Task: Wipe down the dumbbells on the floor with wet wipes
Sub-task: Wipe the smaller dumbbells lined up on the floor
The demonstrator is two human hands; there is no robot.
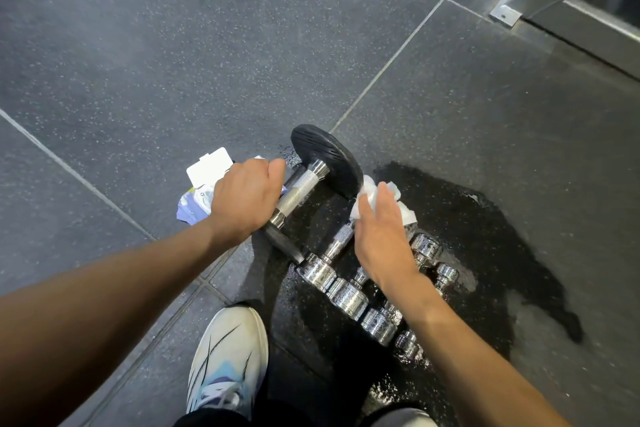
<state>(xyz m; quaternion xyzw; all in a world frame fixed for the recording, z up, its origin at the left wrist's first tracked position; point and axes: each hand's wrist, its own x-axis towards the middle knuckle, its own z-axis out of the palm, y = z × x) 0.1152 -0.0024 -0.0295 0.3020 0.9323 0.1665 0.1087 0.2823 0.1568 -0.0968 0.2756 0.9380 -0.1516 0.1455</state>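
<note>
black dumbbell (304,184) wiped at the centre of the frame
its knurled handle is clamped by the left hand (242,198); a wet wipe (406,213) is pressed against the plate by the flat right hand (381,236). it is judged heavy and stiff, best held at the handle.

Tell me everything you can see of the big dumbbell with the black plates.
The dumbbell has a silver metal handle with a rough grip pattern, shiny collars and a round black plate at each end, rubber-like in look. It lies slanted on the dark floor. The far plate shows ridges on its outer face, and the near plate sits beside a row of small chrome dumbbells. The left hand grips the handle's near part. The right hand presses a white wipe against the far plate's rim.
</note>
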